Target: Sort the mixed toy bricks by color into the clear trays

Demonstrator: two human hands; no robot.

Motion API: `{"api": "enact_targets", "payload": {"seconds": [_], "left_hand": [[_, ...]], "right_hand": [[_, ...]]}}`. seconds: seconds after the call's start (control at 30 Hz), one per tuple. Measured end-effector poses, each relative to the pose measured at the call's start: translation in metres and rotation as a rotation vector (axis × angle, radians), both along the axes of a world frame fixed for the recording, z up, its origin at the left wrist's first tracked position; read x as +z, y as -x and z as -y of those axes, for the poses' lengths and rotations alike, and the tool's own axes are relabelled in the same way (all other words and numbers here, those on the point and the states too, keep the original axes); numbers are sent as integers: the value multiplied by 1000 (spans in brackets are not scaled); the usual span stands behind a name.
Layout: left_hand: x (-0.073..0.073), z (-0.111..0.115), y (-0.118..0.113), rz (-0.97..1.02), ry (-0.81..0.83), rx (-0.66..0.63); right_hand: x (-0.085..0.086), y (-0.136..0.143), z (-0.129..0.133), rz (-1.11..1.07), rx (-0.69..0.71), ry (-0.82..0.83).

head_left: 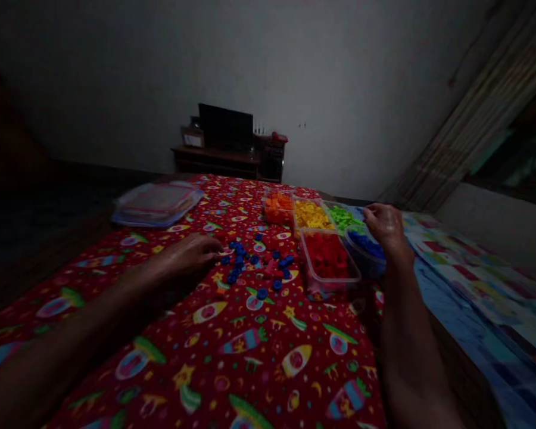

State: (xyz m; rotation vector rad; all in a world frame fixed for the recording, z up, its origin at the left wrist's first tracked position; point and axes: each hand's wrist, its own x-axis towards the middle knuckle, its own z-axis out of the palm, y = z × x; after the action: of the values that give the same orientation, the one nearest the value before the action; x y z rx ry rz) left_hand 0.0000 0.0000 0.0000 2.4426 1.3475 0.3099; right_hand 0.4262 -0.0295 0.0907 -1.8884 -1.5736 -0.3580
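Observation:
Loose blue pieces point(239, 260), some of them wheel-shaped, lie in a scattered group on the red printed cloth with a few red and orange ones. My left hand point(194, 253) is low at the left edge of this group, fingers bent together; whatever may be between the fingertips is hidden. Over the round tub of blue pieces point(365, 243) my right hand point(384, 225) is raised, thumb and fingers pinched. A small dark spot shows at its fingertips, too dim to name. Beside that tub stands a clear box of red pieces point(326, 256).
Behind the red box are boxes of yellow pieces point(313, 215), green pieces point(340, 218) and orange pieces point(279, 207). Stacked clear lids point(157, 204) lie at the far left of the cloth point(250, 322). A television point(226, 127) stands by the wall.

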Motion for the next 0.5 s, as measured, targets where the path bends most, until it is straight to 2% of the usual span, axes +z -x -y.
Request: {"api": "enact_targets", "payload": {"seconds": [0.1, 0.2, 0.33, 0.5], "left_hand": [[17, 14, -9, -75, 120, -98], [27, 34, -23, -161, 231, -166], [24, 53, -38, -255, 242, -134], [18, 39, -28, -184, 228, -114]], "right_hand": [[3, 23, -1, 8, 126, -20], [0, 51, 0, 50, 234, 4], [-12, 92, 5, 180, 325, 129], [-31, 135, 16, 347, 456, 309]]}}
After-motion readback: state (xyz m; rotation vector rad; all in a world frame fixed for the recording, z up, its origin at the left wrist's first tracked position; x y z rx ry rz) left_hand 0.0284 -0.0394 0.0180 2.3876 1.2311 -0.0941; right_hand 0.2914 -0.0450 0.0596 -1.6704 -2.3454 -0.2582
